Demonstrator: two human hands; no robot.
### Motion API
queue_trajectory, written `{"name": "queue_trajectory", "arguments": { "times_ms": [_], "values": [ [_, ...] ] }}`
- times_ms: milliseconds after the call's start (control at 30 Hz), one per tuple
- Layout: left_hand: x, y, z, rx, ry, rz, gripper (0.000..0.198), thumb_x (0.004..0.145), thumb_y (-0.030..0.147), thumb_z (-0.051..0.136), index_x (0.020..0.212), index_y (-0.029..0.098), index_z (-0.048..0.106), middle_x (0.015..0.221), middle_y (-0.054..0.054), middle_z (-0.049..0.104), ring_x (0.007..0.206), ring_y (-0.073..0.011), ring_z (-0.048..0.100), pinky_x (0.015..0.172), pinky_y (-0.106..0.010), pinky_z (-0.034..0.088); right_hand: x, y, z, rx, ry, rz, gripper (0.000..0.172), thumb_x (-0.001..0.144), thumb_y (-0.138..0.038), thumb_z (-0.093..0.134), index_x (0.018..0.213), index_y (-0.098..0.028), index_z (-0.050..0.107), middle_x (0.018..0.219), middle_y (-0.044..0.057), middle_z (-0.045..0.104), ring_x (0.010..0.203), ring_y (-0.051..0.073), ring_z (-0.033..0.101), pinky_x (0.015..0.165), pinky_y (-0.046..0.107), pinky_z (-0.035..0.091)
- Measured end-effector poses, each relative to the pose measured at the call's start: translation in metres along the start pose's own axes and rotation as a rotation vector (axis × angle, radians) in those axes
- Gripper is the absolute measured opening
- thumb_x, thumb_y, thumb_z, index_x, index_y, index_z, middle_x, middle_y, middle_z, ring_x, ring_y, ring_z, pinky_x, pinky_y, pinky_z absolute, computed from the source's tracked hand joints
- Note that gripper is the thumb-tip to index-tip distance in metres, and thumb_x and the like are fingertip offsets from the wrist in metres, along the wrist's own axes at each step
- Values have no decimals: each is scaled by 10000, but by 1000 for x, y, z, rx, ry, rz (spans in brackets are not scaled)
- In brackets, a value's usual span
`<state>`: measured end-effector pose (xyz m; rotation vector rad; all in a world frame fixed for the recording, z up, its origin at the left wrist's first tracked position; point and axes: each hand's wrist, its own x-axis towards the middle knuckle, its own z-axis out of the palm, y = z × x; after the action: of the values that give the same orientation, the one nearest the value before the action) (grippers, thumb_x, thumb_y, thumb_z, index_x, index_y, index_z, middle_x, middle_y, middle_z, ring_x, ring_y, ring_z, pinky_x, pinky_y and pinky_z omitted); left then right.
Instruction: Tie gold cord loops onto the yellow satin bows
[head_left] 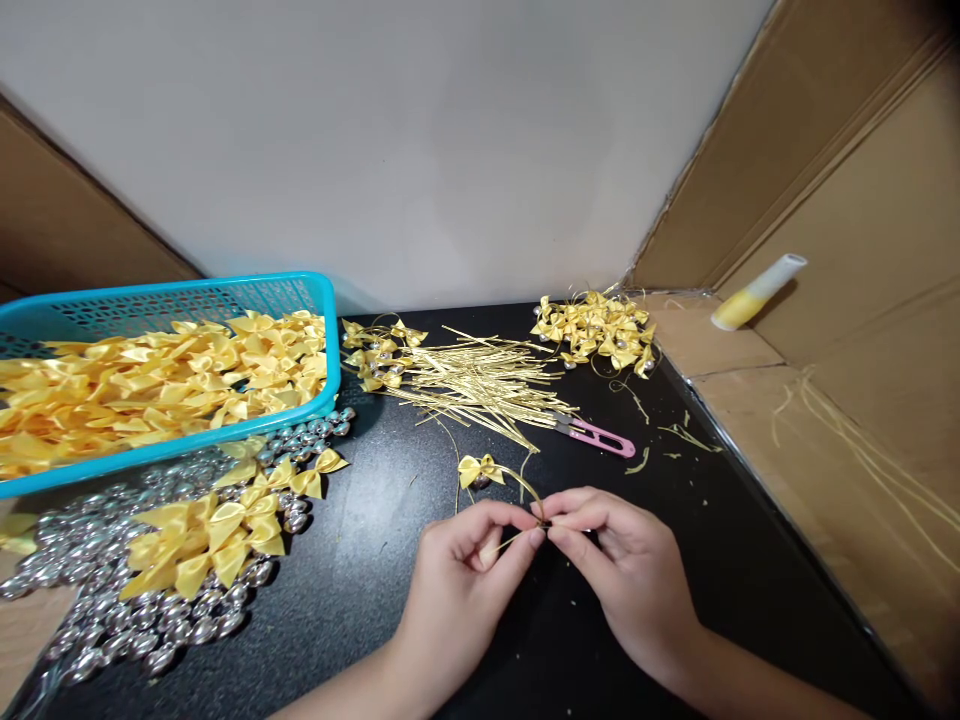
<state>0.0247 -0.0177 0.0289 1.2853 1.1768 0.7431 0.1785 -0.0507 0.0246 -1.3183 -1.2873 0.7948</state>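
My left hand [465,570] and my right hand [622,560] meet over the black table [360,590], fingertips pinched together on a thin gold string [517,482]. That string loops up to a small yellow ribbon bow [480,468] with a silver bead, lying just beyond my fingers. A pile of cut gold strings [472,380] lies further back, with pink thread snips [600,437] at its right end.
A blue basket [225,290] full of yellow bows sits at the left. Loose bows [217,530] lie on a heap of silver beads [150,630] in front of it. Finished bows [596,330] are piled at the back right. Cardboard walls and a yellow-white tube [757,290] stand to the right.
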Motion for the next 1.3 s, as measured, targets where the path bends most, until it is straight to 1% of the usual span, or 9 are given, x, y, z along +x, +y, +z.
{"name": "queue_trajectory", "arguments": {
  "times_ms": [167, 300, 400, 500, 667, 800, 900, 1033, 1300],
  "values": [
    [1, 2, 1, -82, -66, -56, 145, 775, 304, 691, 714, 172, 680, 454, 92, 265, 453, -89, 215, 469, -240, 184, 2, 2, -1, 181, -55, 105, 120, 792, -136, 679, 714, -220, 714, 837, 29, 754, 793, 173, 718, 740, 267, 577],
    [1, 1, 1, -114, -113, -66, 170, 777, 316, 678, 718, 160, 649, 476, 99, 254, 475, -89, 208, 479, -233, 188, 2, 6, -1, 367, -112, 236, 93, 798, -215, 715, 706, -225, 724, 862, 29, 751, 835, 167, 708, 777, 264, 568],
    [2, -2, 0, -114, -141, -41, 178, 778, 331, 668, 773, 153, 652, 499, 106, 229, 485, -90, 201, 482, -227, 194, 2, 10, -1, 445, -96, 333, 87, 783, -264, 748, 700, -240, 734, 873, 21, 751, 848, 156, 701, 784, 251, 559],
    [1, -3, 0, -104, -158, -39, 211, 803, 360, 639, 819, 150, 641, 506, 110, 227, 478, -89, 191, 467, -222, 183, 3, 12, -2, 463, -81, 363, 81, 769, -276, 766, 696, -250, 740, 868, 17, 743, 855, 149, 692, 800, 247, 546],
    [1, -3, 0, -150, -162, -45, 254, 831, 409, 604, 800, 157, 594, 497, 112, 248, 469, -86, 183, 446, -215, 163, 6, 11, -3, 414, -83, 316, 87, 758, -249, 765, 677, -245, 737, 974, 18, 659, 898, 134, 643, 791, 217, 526],
    [1, -6, 0, -123, -143, -25, 255, 838, 405, 603, 801, 152, 610, 492, 116, 224, 465, -85, 168, 442, -219, 154, 6, 10, -3, 312, -49, 244, 107, 746, -186, 756, 657, -229, 713, 897, -5, 578, 757, 86, 598, 663, 167, 506],
    [1, -8, 1, -91, -128, -2, 246, 840, 389, 605, 795, 149, 627, 499, 113, 216, 472, -87, 172, 452, -220, 165, 4, 6, -3, 236, -66, 128, 137, 779, -126, 707, 703, -240, 700, 788, -24, 650, 722, 94, 635, 662, 175, 512],
    [0, -7, 0, -77, -123, 11, 248, 834, 385, 612, 805, 141, 650, 496, 111, 218, 469, -84, 180, 455, -219, 175, 2, 0, -3, 96, -45, -12, 182, 786, -74, 688, 742, -250, 707, 774, -38, 746, 741, 105, 695, 706, 175, 533],
    [4, -5, 0, -160, -146, -68, 285, 792, 418, 647, 824, 135, 662, 492, 110, 233, 471, -82, 177, 454, -217, 155, 4, -1, -3, -15, -8, -61, 188, 769, -65, 701, 736, -250, 718, 753, -55, 766, 726, 99, 716, 714, 157, 549]
  ]
}}
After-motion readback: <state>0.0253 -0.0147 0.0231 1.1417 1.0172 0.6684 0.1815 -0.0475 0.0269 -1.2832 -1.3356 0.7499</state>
